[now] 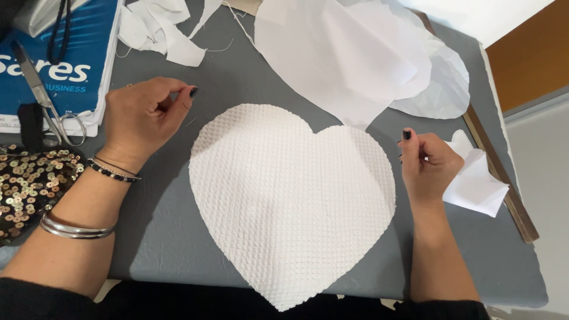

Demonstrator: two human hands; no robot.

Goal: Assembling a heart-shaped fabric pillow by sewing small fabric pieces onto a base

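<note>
A grey padded board [178,237] is covered by a white textured heart [290,201], laid flat at its middle, point toward the person. The left hand [145,115] is held just off the upper left lobe, fingers pinched, possibly on a pin, though that cannot be told. The right hand [427,163] is curled loosely beside the right lobe, gripping nothing visible. Scissors [44,98] lie left.

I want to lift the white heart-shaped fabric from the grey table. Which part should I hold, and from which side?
Probably by the two rounded lobes of the heart-shaped fabric, coming from the sides. It lies flat, and each lobe edge sits beside a hand: left hand, right hand. The point overhangs the near edge of the grey table, so it would only dangle.
</note>
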